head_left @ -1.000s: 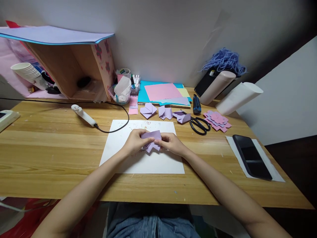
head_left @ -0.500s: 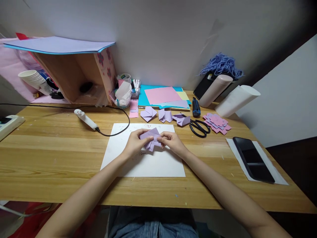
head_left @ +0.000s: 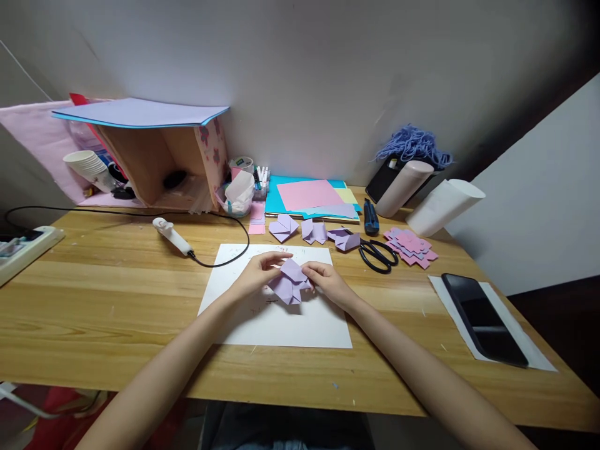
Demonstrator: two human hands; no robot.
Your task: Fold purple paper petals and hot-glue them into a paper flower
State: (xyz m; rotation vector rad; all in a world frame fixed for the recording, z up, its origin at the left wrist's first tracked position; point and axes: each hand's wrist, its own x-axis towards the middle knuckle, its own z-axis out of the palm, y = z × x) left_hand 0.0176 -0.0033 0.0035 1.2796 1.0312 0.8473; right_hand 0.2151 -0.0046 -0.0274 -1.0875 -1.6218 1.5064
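Note:
A folded piece of lilac paper (head_left: 289, 286) is held slightly tilted above a white sheet (head_left: 290, 328). My right hand (head_left: 328, 281) pinches its right edge between thumb and fingers. At the paper's upper left is my left hand (head_left: 257, 273), thumb and fingers apart, the tips close to or touching its edge. Beyond my hands lie a folded lilac heart (head_left: 284, 228) and two more folded lilac pieces, one of them a partly folded piece (head_left: 344, 239) beside black-handled scissors (head_left: 379, 255).
A white glue gun (head_left: 172, 236) with a black cable lies left. Behind stand an open cardboard box (head_left: 213, 156) and coloured sheets (head_left: 309, 195). To the right are a utility knife (head_left: 370, 217), pink and lilac paper cut-outs (head_left: 410, 245), a paper roll (head_left: 443, 207) and a phone (head_left: 482, 319).
My left thumb has come off the paper's face and the left fingers have spread. The folded paper has turned a little in my right hand. The camera has tilted upward.

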